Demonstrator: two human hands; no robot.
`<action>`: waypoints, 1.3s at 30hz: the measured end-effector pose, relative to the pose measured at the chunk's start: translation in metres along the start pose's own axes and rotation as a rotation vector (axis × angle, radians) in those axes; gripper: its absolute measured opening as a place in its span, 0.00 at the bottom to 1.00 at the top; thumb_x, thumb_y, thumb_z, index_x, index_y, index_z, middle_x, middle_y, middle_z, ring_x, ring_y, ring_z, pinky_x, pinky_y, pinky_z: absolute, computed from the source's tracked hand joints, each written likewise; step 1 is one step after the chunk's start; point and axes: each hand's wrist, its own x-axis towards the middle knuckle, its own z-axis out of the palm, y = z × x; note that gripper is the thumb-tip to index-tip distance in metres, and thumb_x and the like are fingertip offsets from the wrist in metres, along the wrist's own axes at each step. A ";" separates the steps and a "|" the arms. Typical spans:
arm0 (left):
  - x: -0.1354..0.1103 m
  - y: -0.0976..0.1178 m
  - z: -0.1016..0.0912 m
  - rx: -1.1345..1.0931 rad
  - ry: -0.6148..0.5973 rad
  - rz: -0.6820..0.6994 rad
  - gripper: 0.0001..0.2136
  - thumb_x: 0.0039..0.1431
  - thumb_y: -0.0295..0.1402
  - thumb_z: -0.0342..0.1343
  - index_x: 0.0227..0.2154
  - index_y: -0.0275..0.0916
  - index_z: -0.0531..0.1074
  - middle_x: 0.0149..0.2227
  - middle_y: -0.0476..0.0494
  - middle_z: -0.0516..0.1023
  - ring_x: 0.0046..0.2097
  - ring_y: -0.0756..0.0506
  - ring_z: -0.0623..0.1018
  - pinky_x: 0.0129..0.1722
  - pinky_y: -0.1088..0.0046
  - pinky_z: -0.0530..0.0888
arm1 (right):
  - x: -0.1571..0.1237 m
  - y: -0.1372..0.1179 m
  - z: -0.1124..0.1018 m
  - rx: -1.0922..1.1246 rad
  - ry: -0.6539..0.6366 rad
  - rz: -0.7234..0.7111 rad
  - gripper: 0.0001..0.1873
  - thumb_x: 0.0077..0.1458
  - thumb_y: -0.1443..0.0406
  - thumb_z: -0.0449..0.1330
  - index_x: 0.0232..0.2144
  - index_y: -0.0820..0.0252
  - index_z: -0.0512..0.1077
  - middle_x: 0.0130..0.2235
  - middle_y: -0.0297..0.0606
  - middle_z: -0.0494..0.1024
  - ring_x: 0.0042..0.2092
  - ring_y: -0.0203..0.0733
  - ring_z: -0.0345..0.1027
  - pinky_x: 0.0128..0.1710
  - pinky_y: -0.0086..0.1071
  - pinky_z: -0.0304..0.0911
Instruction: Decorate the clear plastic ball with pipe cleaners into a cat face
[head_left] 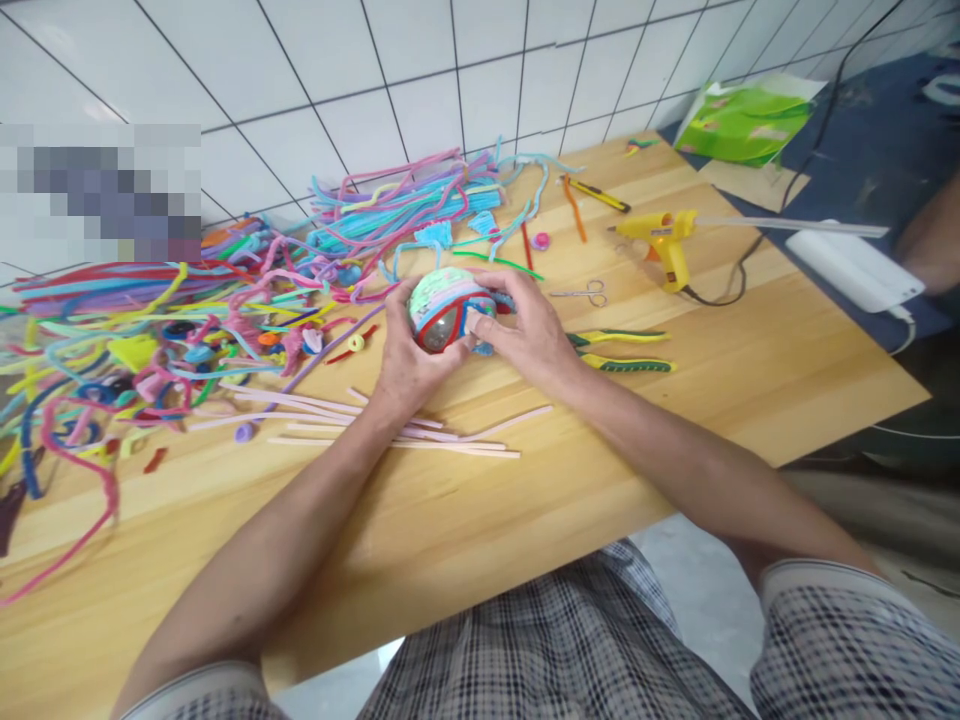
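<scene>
Between my two hands is a round ball-like craft piece point(442, 290), covered with pale green, lilac, red and blue fuzzy stems, with a clear shiny part at the front. My left hand point(401, 355) wraps its left side, thumb along the lower edge. My right hand point(529, 325) grips the right side, its thumb pressed on the blue part. Pale pink pipe cleaners point(352, 415) lie on the table below my left wrist. Yellow-green handled pliers point(626, 350) lie beside my right hand, their jaws hidden behind it. Small scissors point(585, 292) rest just beyond.
A tangle of coloured pipe cleaners point(150, 360) spreads over the left side, with a blue and pink bundle point(420, 205) along the tiled wall. A yellow glue gun point(664, 240), a yellow cutter point(600, 195) and a white power bank-like box point(855, 265) are at the right, with cords trailing.
</scene>
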 end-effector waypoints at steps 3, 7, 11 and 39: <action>0.000 0.001 -0.001 -0.001 0.005 -0.004 0.54 0.55 0.70 0.79 0.73 0.45 0.62 0.71 0.30 0.74 0.75 0.25 0.79 0.78 0.42 0.78 | 0.001 0.000 0.000 0.005 0.005 0.021 0.22 0.64 0.59 0.71 0.59 0.46 0.79 0.67 0.44 0.86 0.69 0.58 0.79 0.75 0.58 0.74; 0.002 0.003 -0.003 -0.014 -0.008 -0.037 0.55 0.53 0.69 0.80 0.72 0.45 0.63 0.72 0.30 0.74 0.75 0.25 0.79 0.78 0.42 0.79 | 0.002 -0.002 0.001 0.001 0.016 0.047 0.22 0.62 0.60 0.72 0.58 0.47 0.79 0.66 0.43 0.87 0.69 0.58 0.79 0.75 0.59 0.74; 0.003 0.002 -0.006 -0.038 -0.021 -0.048 0.56 0.50 0.68 0.83 0.73 0.48 0.64 0.72 0.32 0.75 0.75 0.26 0.80 0.79 0.41 0.79 | 0.004 -0.001 0.004 0.002 0.021 0.059 0.21 0.62 0.60 0.72 0.56 0.47 0.79 0.64 0.44 0.87 0.67 0.58 0.80 0.73 0.59 0.75; -0.002 0.013 -0.003 0.037 -0.006 -0.044 0.61 0.47 0.68 0.84 0.77 0.51 0.60 0.83 0.30 0.65 0.85 0.22 0.68 0.87 0.38 0.69 | 0.007 -0.005 0.007 -0.018 0.024 0.084 0.20 0.64 0.61 0.74 0.56 0.45 0.79 0.64 0.40 0.85 0.70 0.58 0.76 0.78 0.64 0.71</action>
